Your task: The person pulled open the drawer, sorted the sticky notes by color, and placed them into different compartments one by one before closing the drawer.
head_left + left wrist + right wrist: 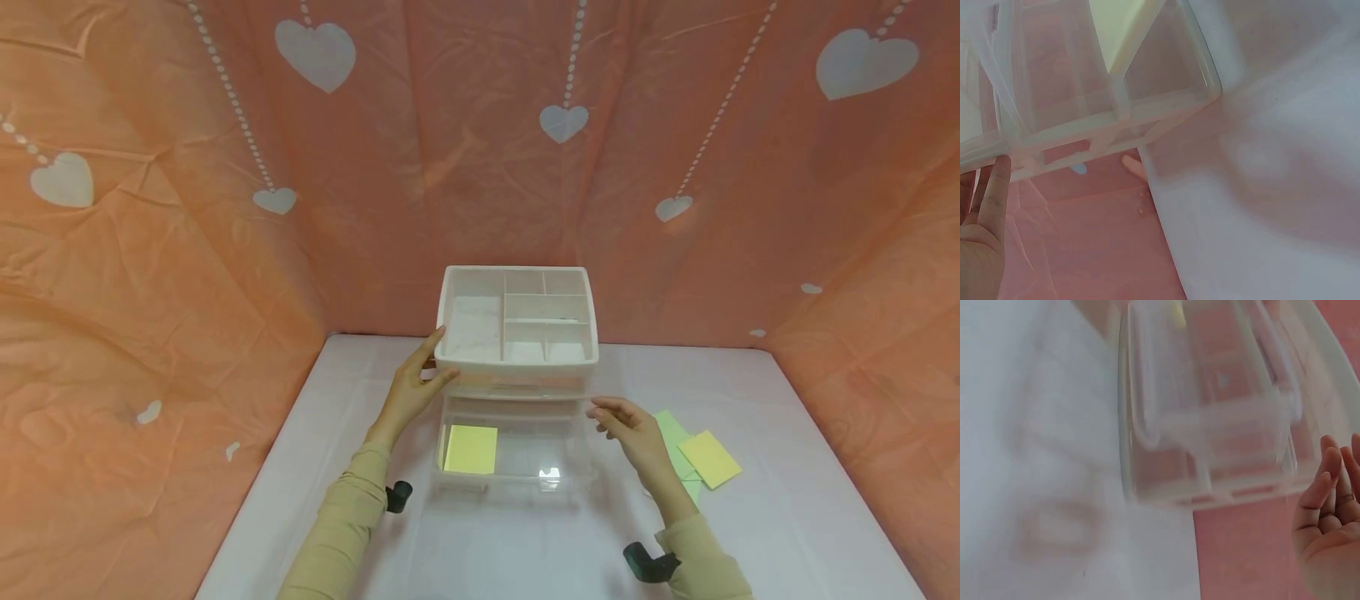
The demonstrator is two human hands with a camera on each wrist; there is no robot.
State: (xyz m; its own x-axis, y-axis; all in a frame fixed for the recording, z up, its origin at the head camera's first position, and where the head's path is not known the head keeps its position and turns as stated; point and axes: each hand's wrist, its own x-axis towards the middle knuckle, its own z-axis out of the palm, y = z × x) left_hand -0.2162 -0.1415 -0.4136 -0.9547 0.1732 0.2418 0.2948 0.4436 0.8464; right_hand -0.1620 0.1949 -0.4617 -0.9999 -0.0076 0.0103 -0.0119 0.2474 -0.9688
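Note:
A small white desktop drawer organizer (pixel 517 364) with a divided top tray stands at the back middle of the table. Its clear lower drawer (pixel 517 450) is pulled out toward me, and a yellow sticky note pad (pixel 470 451) lies in the drawer's left part. My left hand (pixel 409 392) rests on the organizer's left front corner, fingers extended along the side and thumb at the front; its fingers (pixel 994 200) also show there in the left wrist view. Just off the drawer's right side, my right hand (pixel 628 432) hovers with loosely bent fingers (pixel 1330 464) and nothing visible between them.
Green sticky notes (pixel 672 427) and a yellow one (pixel 710 459) lie on the table (pixel 795 500) right of the organizer, partly behind my right forearm. An orange cloth (pixel 465 192) with white hearts hangs behind and at both sides. Black wrist mounts (pixel 649 563) stick out from both sleeves.

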